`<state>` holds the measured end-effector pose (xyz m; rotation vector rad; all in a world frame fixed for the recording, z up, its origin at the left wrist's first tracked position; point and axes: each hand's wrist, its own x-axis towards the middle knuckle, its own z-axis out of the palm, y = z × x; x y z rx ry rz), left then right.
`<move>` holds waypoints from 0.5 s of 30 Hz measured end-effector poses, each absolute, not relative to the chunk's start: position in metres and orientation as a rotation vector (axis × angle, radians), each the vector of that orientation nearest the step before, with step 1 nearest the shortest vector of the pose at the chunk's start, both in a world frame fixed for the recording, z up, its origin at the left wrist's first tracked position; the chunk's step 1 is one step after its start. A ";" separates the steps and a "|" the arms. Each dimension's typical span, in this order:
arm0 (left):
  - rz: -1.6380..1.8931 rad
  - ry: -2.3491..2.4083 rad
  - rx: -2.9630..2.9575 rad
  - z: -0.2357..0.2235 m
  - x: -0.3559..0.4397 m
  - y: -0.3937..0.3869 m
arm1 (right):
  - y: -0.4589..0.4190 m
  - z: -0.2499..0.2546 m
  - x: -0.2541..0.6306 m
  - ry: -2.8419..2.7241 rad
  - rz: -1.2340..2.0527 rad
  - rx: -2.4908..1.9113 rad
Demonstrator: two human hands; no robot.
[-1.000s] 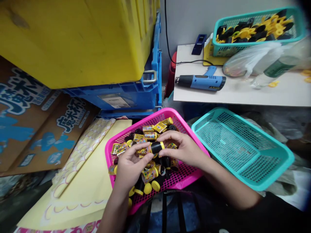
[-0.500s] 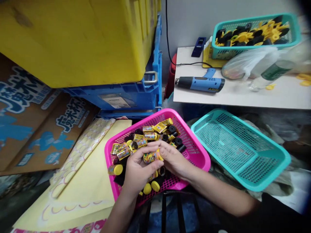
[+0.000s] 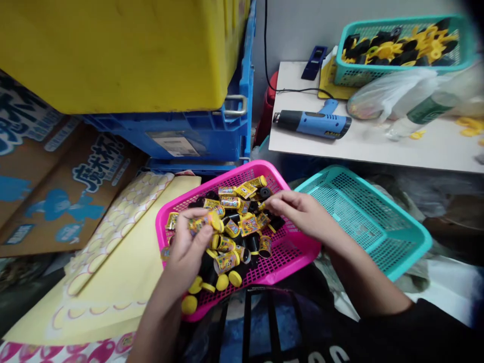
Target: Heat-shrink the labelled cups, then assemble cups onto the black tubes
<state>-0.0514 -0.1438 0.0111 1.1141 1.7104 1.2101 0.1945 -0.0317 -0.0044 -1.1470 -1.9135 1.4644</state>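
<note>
My left hand [image 3: 189, 247] is closed around a small tube [image 3: 207, 222] with a printed yellow label and yellow end, over the left part of a pink basket [image 3: 313, 247]. My right hand [image 3: 308, 214] is pinched at the basket's right side, with a small yellowish bit at its fingertips that I cannot make out. Between the hands lie several black tubes with yellow caps, some in printed sleeves, such as a sleeved tube [image 3: 227, 262]. Loose yellow caps [image 3: 235, 278] rest near the front wall.
A teal basket [image 3: 412, 242] stands to the right. On the white table [image 3: 370, 146] lie a blue heat gun [image 3: 313, 123], a plastic bottle [image 3: 423, 116] and another teal basket [image 3: 348, 75] of black and yellow parts. Yellow and blue crates [image 3: 212, 136] rise at the back left, beside cardboard [image 3: 75, 217].
My hands were together around the tube and have come apart. The left keeps the labelled tube and moved left; the right moved to the basket's right side and pinches there.
</note>
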 end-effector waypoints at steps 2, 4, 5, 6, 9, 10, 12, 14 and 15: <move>1.166 1.920 1.341 0.007 -0.063 -0.133 | -0.031 -0.007 0.200 -2.398 1.184 -1.163; 1.034 2.103 1.546 0.000 -0.071 -0.121 | -0.035 -0.013 0.197 -2.802 0.819 -1.095; 0.920 2.175 1.621 -0.003 -0.074 -0.115 | -0.038 -0.017 0.194 -2.930 0.604 -1.077; 0.786 2.233 1.669 -0.006 -0.076 -0.111 | -0.041 -0.022 0.191 -3.008 0.395 -1.067; 0.566 2.359 1.709 -0.004 -0.078 -0.106 | -0.046 -0.032 0.185 -3.085 0.027 -1.007; 0.611 2.407 1.741 -0.002 -0.077 -0.107 | -0.047 -0.035 0.185 -3.094 -0.011 -0.973; 0.787 2.401 1.921 0.005 -0.068 -0.110 | -0.048 -0.041 0.187 -3.100 -0.050 -0.923; 0.838 2.131 2.232 0.009 -0.052 -0.112 | -0.050 -0.046 0.189 -3.091 -0.078 -0.922; 0.745 1.947 2.373 0.009 -0.042 -0.113 | -0.051 -0.047 0.190 -3.092 -0.077 -0.927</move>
